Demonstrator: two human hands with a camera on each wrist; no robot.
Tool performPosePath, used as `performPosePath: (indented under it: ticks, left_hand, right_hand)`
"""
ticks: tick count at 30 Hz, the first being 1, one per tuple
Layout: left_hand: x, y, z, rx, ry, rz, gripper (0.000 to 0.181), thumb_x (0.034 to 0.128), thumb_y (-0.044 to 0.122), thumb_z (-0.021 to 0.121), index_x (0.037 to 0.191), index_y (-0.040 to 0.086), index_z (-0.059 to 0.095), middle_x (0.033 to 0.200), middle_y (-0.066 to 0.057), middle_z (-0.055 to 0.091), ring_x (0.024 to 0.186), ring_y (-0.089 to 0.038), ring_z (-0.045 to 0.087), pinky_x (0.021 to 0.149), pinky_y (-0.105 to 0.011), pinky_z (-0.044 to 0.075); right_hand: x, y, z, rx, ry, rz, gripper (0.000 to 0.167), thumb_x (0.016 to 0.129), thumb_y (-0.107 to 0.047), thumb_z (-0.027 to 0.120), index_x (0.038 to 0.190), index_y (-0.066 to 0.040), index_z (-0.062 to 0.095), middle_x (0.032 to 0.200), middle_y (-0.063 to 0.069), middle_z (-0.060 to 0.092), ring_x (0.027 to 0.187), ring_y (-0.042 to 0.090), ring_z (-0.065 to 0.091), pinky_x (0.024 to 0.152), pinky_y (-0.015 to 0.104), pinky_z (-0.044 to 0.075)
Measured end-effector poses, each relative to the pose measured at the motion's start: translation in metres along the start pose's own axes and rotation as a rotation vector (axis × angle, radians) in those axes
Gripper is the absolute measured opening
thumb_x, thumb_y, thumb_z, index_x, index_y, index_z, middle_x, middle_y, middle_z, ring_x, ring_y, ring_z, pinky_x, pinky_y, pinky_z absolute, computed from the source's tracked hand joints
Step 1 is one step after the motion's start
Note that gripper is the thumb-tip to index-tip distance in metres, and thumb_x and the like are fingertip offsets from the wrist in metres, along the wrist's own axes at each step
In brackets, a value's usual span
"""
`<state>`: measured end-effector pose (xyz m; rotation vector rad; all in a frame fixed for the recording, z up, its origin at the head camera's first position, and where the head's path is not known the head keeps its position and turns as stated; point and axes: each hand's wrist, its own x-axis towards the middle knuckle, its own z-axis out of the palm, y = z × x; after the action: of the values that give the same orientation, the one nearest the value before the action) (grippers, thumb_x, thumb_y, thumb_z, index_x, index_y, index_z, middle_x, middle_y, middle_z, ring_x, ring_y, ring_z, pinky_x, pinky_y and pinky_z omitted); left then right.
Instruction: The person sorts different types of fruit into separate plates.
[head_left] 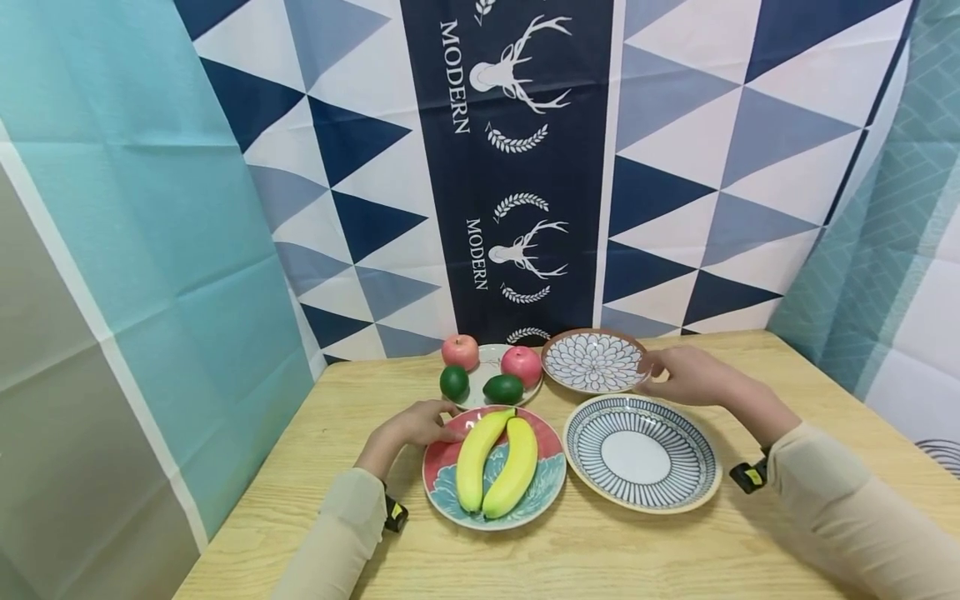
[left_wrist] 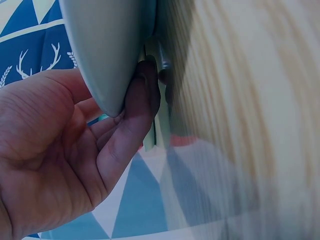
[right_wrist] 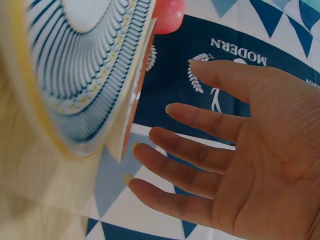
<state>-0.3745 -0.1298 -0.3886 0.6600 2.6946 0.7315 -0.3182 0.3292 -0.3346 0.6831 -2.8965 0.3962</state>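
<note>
Two bananas [head_left: 497, 467] lie side by side on a red and teal plate [head_left: 531, 510]. My left hand [head_left: 420, 423] grips that plate's left rim; in the left wrist view, the hand [left_wrist: 65, 145] has its fingers curled under the edge of the plate [left_wrist: 107, 55]. At the right edge of a brown-rimmed plate with a petal pattern [head_left: 594, 362] is my right hand [head_left: 693, 375]. The right wrist view shows the right hand [right_wrist: 250, 150] with fingers spread and relaxed, apart from the brown-rimmed plate [right_wrist: 131, 117] and the blue-striped plate [right_wrist: 92, 117].
The blue-striped plate [head_left: 636, 457] sits right of the banana plate. Behind it, a small white plate [head_left: 486, 373] bears two pink-red apples [head_left: 521, 365] and two green fruits [head_left: 503, 388]. A patterned curtain [head_left: 517, 167] hangs at the back of the wooden table [head_left: 330, 433].
</note>
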Motion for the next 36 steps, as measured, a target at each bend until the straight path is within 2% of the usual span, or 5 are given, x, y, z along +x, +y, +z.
performPosePath:
  ticks: [5,9,14,19,36]
  left_hand:
    - [0.000,0.000,0.001,-0.009,-0.001,-0.003,0.022,0.0982,0.024,0.078,0.116,0.014,0.070,0.105,-0.005,0.067,0.094,-0.023,0.059,0.077,-0.034,0.053]
    - [0.000,-0.001,0.002,-0.009,-0.004,-0.005,0.023,0.0980,0.024,0.078,0.117,0.014,0.070,0.104,-0.005,0.067,0.093,-0.023,0.060,0.076,-0.034,0.054]
    - [0.000,0.000,0.003,-0.015,-0.010,-0.012,0.024,0.0978,0.025,0.078,0.118,0.014,0.070,0.107,-0.006,0.066,0.094,-0.023,0.060,0.074,-0.034,0.054]
    - [0.000,0.000,0.002,-0.022,-0.008,-0.014,0.025,0.0982,0.024,0.078,0.118,0.013,0.070,0.107,-0.006,0.067,0.093,-0.023,0.060,0.073,-0.033,0.055]
    - [-0.001,0.002,0.000,-0.026,-0.008,-0.028,0.030,0.0972,0.024,0.079,0.123,0.012,0.070,0.103,-0.006,0.067,0.090,-0.023,0.061,0.073,-0.034,0.057]
  right_hand:
    - [-0.003,0.011,0.006,0.018,-0.090,0.057,0.033,0.096,-0.032,0.077,0.111,-0.002,0.075,0.099,0.010,0.075,0.092,0.033,0.071,0.078,0.049,0.058]
    - [-0.003,0.021,0.013,0.089,-0.183,0.134,0.039,0.097,-0.032,0.076,0.116,0.001,0.073,0.101,0.012,0.074,0.079,0.023,0.068,0.066,0.038,0.057]
    - [-0.005,0.029,0.019,0.188,-0.263,0.214,0.041,0.098,-0.032,0.075,0.120,0.002,0.069,0.105,0.017,0.071,0.063,0.018,0.066,0.054,0.036,0.058]
    - [-0.005,0.034,0.019,0.251,-0.311,0.251,0.037,0.099,-0.028,0.075,0.121,0.001,0.068,0.105,0.017,0.068,0.069,0.019,0.069,0.056,0.038,0.061]
    - [-0.003,0.035,0.023,0.302,-0.342,0.240,0.013,0.098,-0.015,0.076,0.104,-0.007,0.069,0.095,0.008,0.064,0.073,0.020,0.063,0.055,0.035,0.058]
